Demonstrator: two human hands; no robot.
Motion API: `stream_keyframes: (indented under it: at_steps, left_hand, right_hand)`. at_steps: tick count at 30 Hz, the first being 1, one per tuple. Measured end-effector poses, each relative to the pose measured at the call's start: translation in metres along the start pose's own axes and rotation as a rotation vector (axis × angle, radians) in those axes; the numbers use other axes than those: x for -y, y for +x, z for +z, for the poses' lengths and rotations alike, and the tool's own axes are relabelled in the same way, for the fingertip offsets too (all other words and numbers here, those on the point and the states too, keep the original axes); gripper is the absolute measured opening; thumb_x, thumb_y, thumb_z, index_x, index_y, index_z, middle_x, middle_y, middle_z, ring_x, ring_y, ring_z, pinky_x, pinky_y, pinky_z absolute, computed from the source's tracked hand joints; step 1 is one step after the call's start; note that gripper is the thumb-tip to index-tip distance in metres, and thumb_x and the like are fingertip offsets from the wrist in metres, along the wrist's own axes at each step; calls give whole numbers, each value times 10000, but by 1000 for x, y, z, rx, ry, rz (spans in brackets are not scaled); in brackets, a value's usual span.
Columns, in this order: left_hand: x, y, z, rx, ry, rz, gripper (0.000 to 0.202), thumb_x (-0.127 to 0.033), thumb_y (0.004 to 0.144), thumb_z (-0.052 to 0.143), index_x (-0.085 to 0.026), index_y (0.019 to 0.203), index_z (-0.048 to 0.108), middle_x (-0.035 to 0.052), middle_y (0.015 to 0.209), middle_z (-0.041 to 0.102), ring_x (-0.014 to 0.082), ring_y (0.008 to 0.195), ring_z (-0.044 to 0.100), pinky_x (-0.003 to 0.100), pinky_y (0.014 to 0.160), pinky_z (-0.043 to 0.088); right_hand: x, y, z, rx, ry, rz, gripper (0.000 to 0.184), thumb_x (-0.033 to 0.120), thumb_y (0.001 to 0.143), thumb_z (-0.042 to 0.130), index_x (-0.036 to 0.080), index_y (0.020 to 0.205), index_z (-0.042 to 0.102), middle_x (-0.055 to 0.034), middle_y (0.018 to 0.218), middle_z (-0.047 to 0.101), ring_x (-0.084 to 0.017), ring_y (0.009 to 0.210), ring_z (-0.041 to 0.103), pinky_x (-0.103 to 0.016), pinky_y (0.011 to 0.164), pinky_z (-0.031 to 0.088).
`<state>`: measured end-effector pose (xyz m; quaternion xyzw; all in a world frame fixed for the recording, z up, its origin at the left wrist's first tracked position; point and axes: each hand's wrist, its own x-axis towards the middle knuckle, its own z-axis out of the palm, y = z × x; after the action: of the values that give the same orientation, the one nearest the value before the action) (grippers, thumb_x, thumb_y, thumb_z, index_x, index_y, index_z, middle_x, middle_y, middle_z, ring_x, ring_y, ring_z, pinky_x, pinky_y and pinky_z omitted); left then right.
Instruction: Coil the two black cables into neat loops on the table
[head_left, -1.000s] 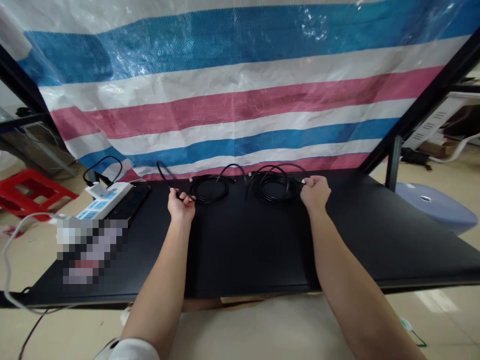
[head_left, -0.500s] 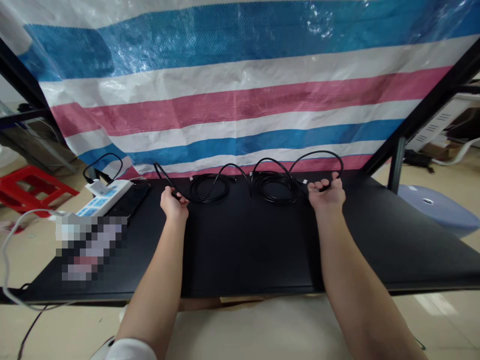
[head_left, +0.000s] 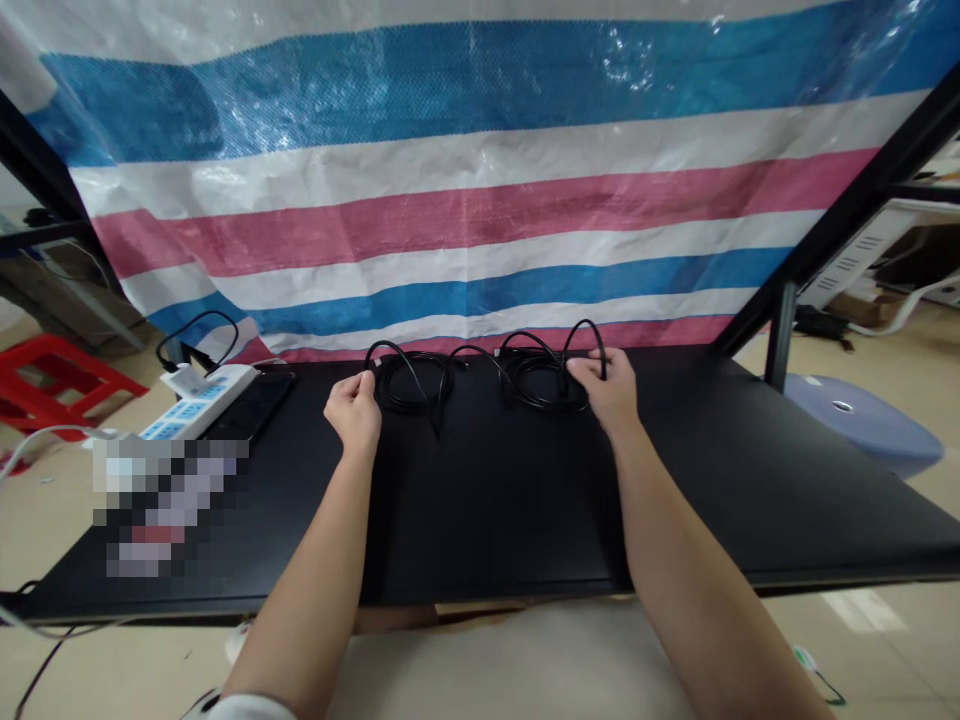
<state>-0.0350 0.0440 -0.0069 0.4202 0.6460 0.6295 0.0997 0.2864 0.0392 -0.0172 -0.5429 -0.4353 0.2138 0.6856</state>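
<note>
Two coils of black cable lie at the back of the black table (head_left: 487,500). My left hand (head_left: 354,412) grips a strand of the left cable coil (head_left: 409,385), which arches up beside the fingers. My right hand (head_left: 611,388) is closed on a loop of the right cable coil (head_left: 536,378), held up just above the table. The two coils almost touch in the middle.
A white power strip (head_left: 199,398) with a black plug and a dark phone (head_left: 255,405) lie at the table's left. A striped tarp (head_left: 480,180) hangs behind. A red stool (head_left: 45,370) stands at left, a pale blue container (head_left: 862,425) at right, black frame posts on both sides.
Both hands have moved inward toward the coils. The wide loop my right hand held out to the right is now drawn in small, and the left strand now arches beside the left coil.
</note>
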Motion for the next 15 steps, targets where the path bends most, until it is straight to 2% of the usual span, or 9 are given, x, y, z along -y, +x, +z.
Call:
stream_keyframes:
  at_steps: [2,5,7,9,11,15]
  left_hand:
    - [-1,-2,2,6,-14,14,154,-311,680,597,-198,632,690,33,741,679,210,791,648,351,819,507]
    - [-4,-4,6,10,-95,-54,222,-288,662,599,-178,811,721,20,713,669,168,656,616,335,729,512]
    - [-7,-5,8,16,-171,-120,292,-270,644,598,-159,889,711,7,658,643,144,579,582,304,633,496]
    - [-10,-6,9,22,-246,-164,288,-265,629,601,-145,872,696,-7,595,606,130,536,557,269,550,463]
    - [-14,-8,9,33,-312,-184,250,-276,625,605,-143,824,678,-24,541,563,118,499,536,241,489,427]
    - [-21,-16,11,82,-372,-152,170,-312,634,623,-156,699,634,-53,468,484,92,428,484,209,424,366]
  right_hand:
    - [2,-7,6,108,-122,-28,348,424,541,753,216,736,554,30,595,632,-129,534,541,-292,600,465]
    - [6,-11,11,208,-211,-93,325,530,674,611,220,606,541,14,522,574,-149,530,538,-308,606,458]
    - [6,-11,12,151,-197,-110,385,574,739,504,229,568,495,24,479,499,-144,508,502,-304,583,437]
    - [6,-11,12,33,-173,-102,407,607,758,449,236,590,454,39,483,437,-141,508,468,-302,570,422]
    - [5,-12,14,-70,-196,-110,411,634,710,506,238,638,425,40,550,440,-147,556,472,-318,601,435]
    - [6,-20,24,-128,-346,-218,610,573,423,776,222,796,446,-25,818,521,-223,811,539,-408,784,466]
